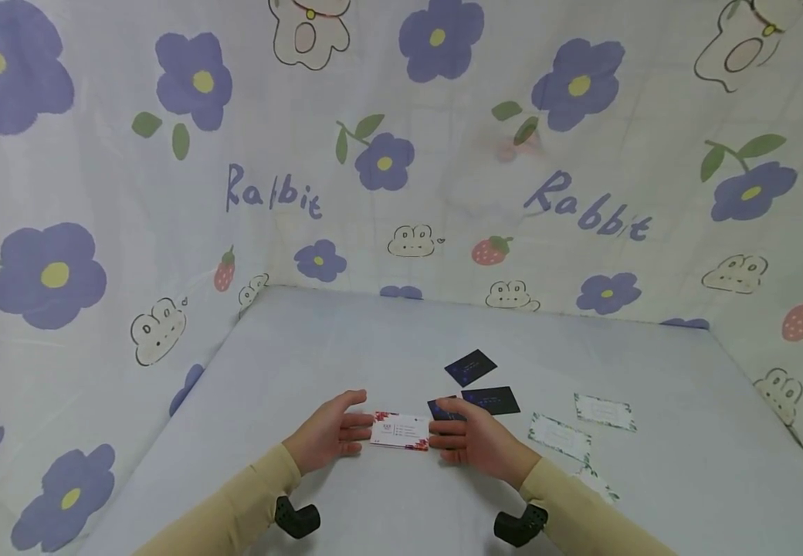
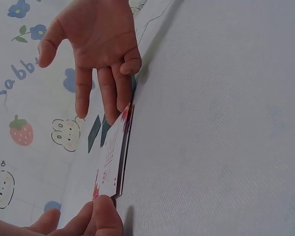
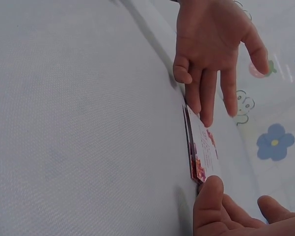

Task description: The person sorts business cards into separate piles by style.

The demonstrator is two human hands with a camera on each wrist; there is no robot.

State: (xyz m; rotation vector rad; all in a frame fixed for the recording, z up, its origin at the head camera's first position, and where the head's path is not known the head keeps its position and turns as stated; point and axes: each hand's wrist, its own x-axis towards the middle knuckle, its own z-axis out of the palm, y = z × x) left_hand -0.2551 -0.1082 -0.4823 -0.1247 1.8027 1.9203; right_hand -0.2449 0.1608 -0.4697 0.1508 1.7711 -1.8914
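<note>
A small stack of white business cards with red floral corners lies flat on the table between the two hands. At its left end is my left hand, fingers extended, their tips at the short edge. My right hand faces it from the other end, palm inward and fingers mostly straight. Both wrist views show the stack's layered edge, seen in the left wrist view on the cards and in the right wrist view on the cards. Whether every fingertip touches the stack, I cannot tell.
Beyond the right hand lie dark blue cards, one partly hidden by that hand. Farther right are white cards with green leafy borders, one partly covered by the right sleeve. A printed fabric wall surrounds the white table.
</note>
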